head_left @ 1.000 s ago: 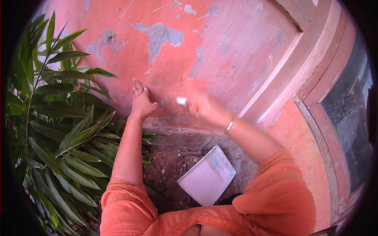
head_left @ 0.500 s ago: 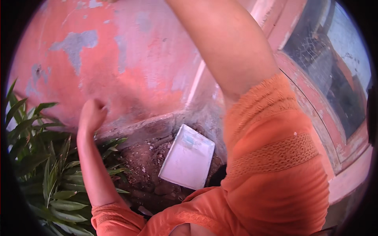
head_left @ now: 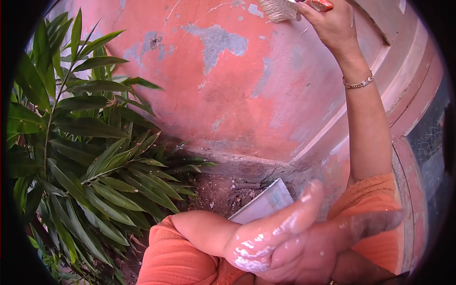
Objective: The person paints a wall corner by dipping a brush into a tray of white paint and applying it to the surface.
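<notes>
My right hand (head_left: 336, 28) is raised high on the right and closed round the orange handle of a paintbrush (head_left: 278, 10). Pale, wide bristles point left against the pink wall (head_left: 228, 104); the brush's top is cut off by the upper edge. Close in front of me, my left hand (head_left: 285, 242) holds nothing, with its fingers stretched apart and somewhat blurred. White paint spatters cover its skin. Behind it, on the ground, lies a white rectangular paint tray (head_left: 266, 202), its lower part hidden by the hand and arm.
A leafy green plant (head_left: 95, 128) fills the left side and reaches the wall's foot. Grey patches (head_left: 216, 42) show where paint has flaked off. Reddish soil with rubble (head_left: 218, 192) lies below. On the right stands a pink window frame (head_left: 413, 173) with dark glass.
My view has swung left, showing more of the plant. My left hand has come from near the wall to close before me, fingers now spread. My right hand and the brush have come into view.
</notes>
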The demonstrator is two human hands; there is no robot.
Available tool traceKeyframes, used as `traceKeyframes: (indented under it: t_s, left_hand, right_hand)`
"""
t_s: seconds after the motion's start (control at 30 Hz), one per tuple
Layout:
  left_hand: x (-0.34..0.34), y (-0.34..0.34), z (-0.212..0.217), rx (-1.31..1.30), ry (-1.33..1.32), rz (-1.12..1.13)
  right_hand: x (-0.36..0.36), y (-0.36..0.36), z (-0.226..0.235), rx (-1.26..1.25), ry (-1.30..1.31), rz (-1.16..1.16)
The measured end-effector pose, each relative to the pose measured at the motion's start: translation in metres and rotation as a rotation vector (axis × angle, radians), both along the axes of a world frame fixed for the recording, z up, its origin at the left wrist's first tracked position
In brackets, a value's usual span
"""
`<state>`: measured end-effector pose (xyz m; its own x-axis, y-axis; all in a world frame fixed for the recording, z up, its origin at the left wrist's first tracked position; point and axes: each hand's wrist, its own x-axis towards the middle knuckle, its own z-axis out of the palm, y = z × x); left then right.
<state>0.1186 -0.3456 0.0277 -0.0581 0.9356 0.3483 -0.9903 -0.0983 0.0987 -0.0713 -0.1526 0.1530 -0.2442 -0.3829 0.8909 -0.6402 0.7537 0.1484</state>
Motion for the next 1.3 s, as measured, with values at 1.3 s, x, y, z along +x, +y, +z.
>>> traceKeyframes:
  t_s: [1.3]
  left_hand:
    - [-0.023,-0.003,-0.049,0.304,2.169,1.629]
  right_hand:
    - [-0.018,-0.003,-0.006,0.092,0.082,-0.088]
